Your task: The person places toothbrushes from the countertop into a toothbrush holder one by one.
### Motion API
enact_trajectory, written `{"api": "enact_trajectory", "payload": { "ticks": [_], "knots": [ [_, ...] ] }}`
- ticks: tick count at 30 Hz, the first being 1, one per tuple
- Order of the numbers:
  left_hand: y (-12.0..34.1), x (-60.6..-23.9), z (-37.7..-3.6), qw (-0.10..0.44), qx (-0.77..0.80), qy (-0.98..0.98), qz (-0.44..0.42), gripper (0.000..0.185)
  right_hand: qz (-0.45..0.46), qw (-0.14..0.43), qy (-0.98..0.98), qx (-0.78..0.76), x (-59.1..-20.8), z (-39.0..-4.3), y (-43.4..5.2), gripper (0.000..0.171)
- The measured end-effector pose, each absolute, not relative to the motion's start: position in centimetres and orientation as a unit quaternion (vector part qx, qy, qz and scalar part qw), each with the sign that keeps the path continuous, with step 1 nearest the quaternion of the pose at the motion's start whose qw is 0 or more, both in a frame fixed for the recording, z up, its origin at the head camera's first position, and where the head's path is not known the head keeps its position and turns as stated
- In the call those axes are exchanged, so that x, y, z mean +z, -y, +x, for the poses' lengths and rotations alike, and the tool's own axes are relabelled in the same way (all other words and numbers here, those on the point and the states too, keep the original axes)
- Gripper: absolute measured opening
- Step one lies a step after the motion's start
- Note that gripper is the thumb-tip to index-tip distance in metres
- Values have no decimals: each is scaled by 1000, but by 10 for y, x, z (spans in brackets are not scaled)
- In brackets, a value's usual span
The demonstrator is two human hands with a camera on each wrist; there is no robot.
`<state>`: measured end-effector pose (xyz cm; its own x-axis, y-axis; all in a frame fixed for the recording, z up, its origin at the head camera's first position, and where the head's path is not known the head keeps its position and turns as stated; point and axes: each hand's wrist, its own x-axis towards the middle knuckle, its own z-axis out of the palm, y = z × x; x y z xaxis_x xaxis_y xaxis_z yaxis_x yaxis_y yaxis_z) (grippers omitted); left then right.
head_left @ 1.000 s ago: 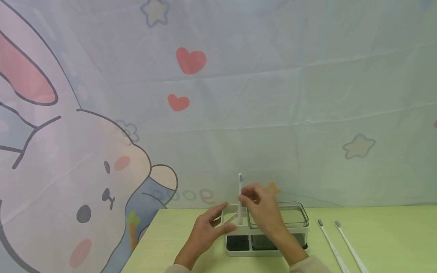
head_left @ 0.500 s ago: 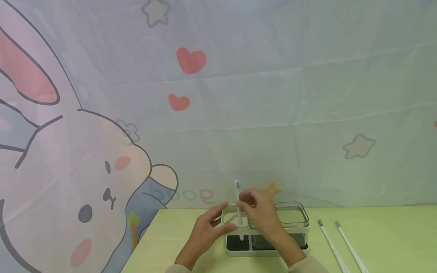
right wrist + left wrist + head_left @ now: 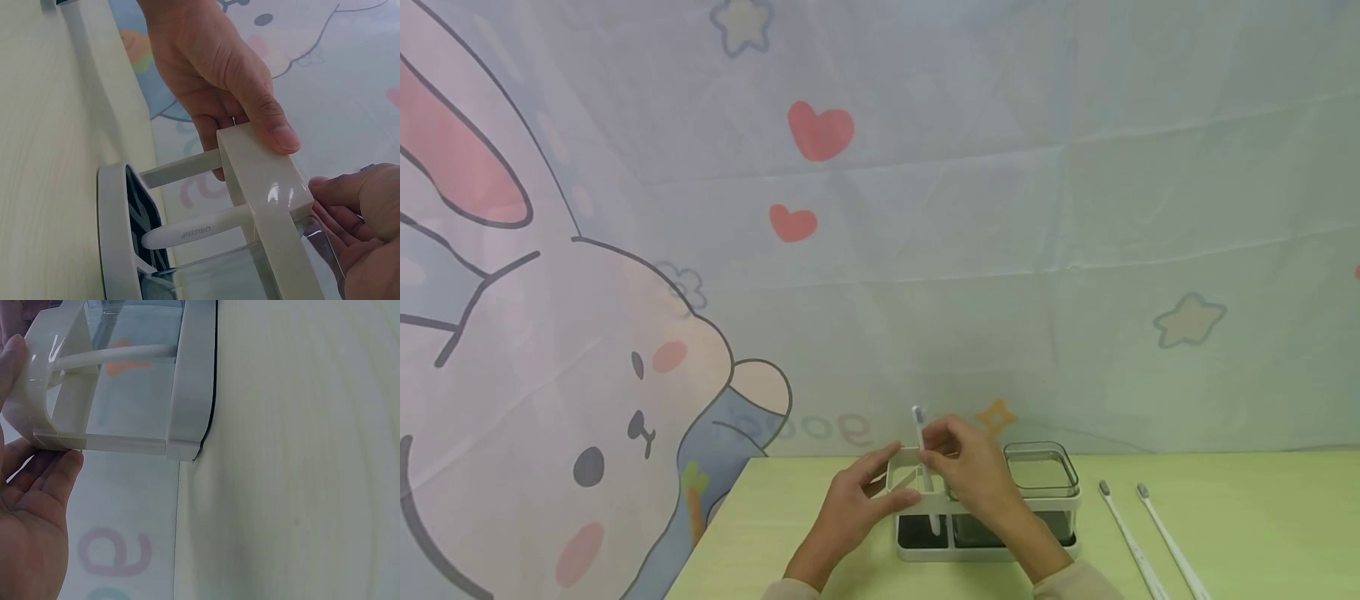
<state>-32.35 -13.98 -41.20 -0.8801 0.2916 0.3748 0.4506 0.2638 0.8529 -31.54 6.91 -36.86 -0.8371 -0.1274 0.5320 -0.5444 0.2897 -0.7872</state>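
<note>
Seating toothbrush [image 3: 922, 467] in rack [image 3: 917, 504]: your right hand [image 3: 973, 471] pinches it, left hand [image 3: 857, 504] grips rack; let go once bottomed

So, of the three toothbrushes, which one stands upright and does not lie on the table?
The toothbrush pinched by the right hand, standing in the left compartment of the white holder. The other two toothbrushes lie flat on the table, right of the holder.

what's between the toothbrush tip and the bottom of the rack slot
Nothing visible. The right hand pinches the toothbrush upright in the left slot of the rack, which the left hand steadies. In the right wrist view its handle end sits just above the dark base, with only open space between.
</note>
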Motion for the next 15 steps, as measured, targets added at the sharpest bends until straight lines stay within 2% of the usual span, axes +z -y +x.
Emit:
{"api": "enact_trajectory", "payload": {
  "ticks": [15],
  "knots": [
    [141, -412, -324, 66, -556, 794, -236, 72, 218, 186, 792, 539, -371, -317, -69, 20]
  ]
}}
